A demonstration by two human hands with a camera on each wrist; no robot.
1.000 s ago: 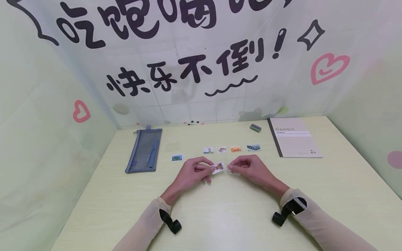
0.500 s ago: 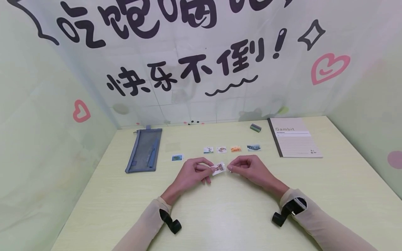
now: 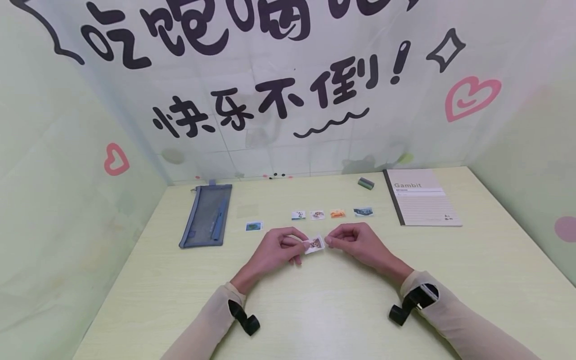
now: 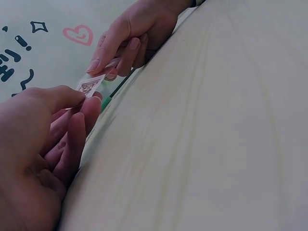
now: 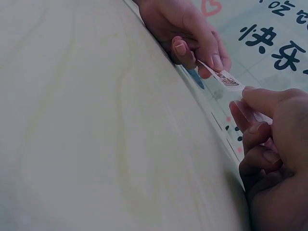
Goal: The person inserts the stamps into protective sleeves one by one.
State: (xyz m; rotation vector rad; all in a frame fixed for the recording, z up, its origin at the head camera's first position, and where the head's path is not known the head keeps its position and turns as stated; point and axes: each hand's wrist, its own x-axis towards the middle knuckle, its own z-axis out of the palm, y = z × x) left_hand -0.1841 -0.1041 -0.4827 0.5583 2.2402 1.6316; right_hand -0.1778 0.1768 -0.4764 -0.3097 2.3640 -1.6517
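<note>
Card right of the pouch — left hand pinching it, right hand apparently pinching clear film — seems mid-peel, needing gentle pulling.

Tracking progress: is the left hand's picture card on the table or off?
Off: the left hand pinches the card, seen against the backdrop in both wrist views.

on the table we find a held card between the left hand and the right hand, four cards in a row behind them, a block farther back, a lone card left of that row, a pouch left of that, and a notebook at the right.
</note>
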